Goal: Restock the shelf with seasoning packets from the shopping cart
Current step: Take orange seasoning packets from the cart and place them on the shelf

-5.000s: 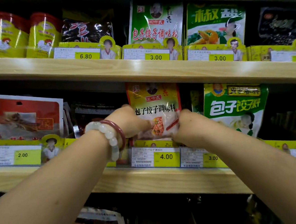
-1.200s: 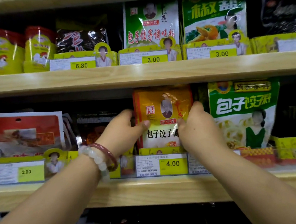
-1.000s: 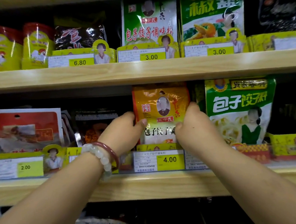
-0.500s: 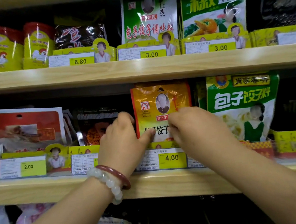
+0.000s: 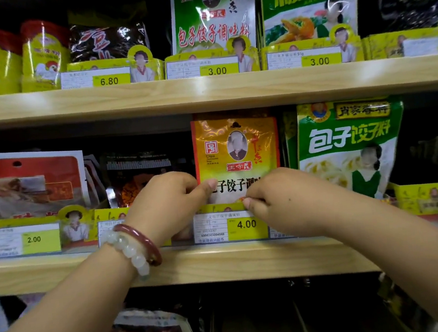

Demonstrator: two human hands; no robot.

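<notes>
Seasoning packet [image 5: 236, 148] in orange-yellow standing upright on the middle shelf [image 5: 221, 262] behind the 4.00 price tag [image 5: 230, 226], left hand [image 5: 168, 203] pinching its lower left edge with thumb on front, right hand [image 5: 283, 202] pinching its lower right edge, green packet [image 5: 350, 148] just beside it on the right.

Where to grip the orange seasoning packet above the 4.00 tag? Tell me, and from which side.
Pinch the orange seasoning packet by its free upper side edges, coming from the front. It stands upright, its base tucked behind the yellow tray and the green packet close alongside.
</notes>
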